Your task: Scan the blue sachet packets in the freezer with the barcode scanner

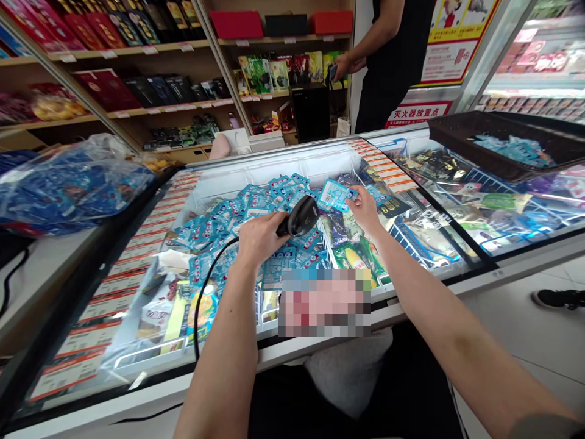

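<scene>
My left hand is closed around the handle of a black barcode scanner, its head turned to the right. From its handle a black cable runs down past my left forearm. Between the fingers of my right hand is a small blue packet, its pale label facing up. The scanner head is a short way left of this packet, apart from it. Below and to the left lies a heap of similar blue packets on the glass top of the chest freezer.
Ice cream packs lie in the freezer. A brown tray with more blue packets stands at the right. A clear bag of blue packets sits at the left. A person in black stands behind the freezer, before stocked shelves.
</scene>
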The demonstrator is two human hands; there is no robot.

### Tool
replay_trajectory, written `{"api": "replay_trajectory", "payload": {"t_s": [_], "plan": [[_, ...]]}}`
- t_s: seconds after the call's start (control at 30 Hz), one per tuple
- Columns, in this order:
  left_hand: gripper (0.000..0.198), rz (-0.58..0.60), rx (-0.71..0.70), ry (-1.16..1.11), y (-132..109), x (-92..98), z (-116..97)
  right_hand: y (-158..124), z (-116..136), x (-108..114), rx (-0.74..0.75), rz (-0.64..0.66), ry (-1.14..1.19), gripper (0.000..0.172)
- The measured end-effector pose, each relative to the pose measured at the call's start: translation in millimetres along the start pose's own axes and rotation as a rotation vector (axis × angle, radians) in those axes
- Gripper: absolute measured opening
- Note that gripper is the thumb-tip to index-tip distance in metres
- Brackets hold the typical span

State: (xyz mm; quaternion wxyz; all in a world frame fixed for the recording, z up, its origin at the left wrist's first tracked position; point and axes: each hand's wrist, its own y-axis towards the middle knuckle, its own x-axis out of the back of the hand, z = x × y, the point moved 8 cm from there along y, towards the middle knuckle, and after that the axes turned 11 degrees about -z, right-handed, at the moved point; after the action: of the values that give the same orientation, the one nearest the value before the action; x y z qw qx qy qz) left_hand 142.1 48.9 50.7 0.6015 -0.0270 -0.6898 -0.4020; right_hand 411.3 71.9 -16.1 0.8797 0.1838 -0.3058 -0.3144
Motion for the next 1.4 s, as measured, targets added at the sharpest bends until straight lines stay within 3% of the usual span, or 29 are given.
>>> {"api": "replay_trajectory", "payload": {"t_s": [0.27,0.97,1.27,1.4], "plan": [[0.041,0.016,-0.013,0.017,1,0.9,-3,-1,0,-2,0.007,-0.007,0.131,0.032],[0.039,0.021,-0.045,0.046,1,-2.4,-7,0,-1,-4,-0.021,0.045,0.086,0.033],[0.041,0.036,-0.042,0.033,1,-1.8,-8,-2,5,0,-0.013,0.012,0.103,0.032],[0.042,0.029,-0.048,0.019,0,-2.8,-7,3,-2,13,-0.052,-0.062,0.022,0.036]]}}
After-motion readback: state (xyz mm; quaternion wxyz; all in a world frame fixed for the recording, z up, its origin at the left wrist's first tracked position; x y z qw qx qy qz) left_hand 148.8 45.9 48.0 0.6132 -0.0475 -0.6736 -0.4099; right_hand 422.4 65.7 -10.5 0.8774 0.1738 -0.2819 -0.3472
